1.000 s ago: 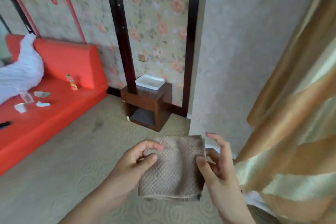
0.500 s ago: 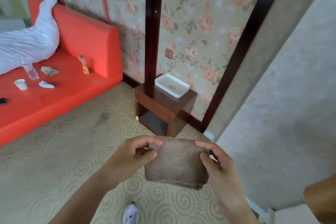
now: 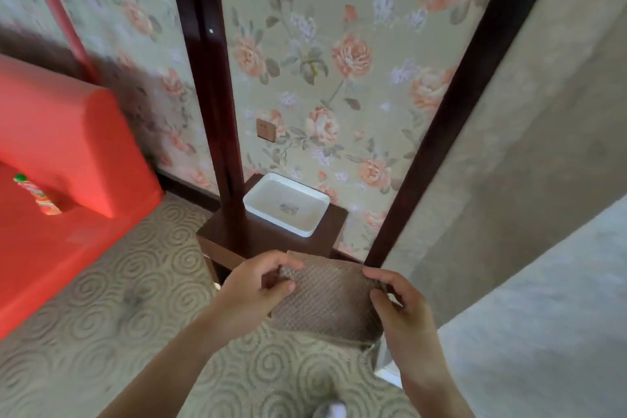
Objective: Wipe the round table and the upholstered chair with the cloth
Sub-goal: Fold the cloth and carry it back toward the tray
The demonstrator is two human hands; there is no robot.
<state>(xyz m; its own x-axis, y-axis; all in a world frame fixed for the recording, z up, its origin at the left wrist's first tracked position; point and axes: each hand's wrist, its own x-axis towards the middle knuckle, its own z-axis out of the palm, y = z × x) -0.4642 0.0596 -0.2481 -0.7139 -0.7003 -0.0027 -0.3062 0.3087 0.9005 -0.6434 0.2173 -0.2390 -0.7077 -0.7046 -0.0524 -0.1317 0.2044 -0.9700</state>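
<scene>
A folded brown waffle-weave cloth (image 3: 325, 302) hangs in front of me at waist height, held by both hands. My left hand (image 3: 258, 288) pinches its upper left edge between thumb and fingers. My right hand (image 3: 403, 312) grips its right edge, fingers curled over the top. No round table or upholstered chair shows in this view.
A small dark wooden stand (image 3: 271, 237) with a white tray (image 3: 286, 204) sits against the floral wall straight ahead. A red sofa (image 3: 68, 163) with a small bottle (image 3: 37, 193) on it fills the left. Dark wooden posts (image 3: 207, 78) rise beside the stand. Patterned carpet covers the floor.
The view has swung left and closer to the wooden stand; the striped curtain at the right has left the frame. Both hands keep hold of the cloth, now folded flatter.
</scene>
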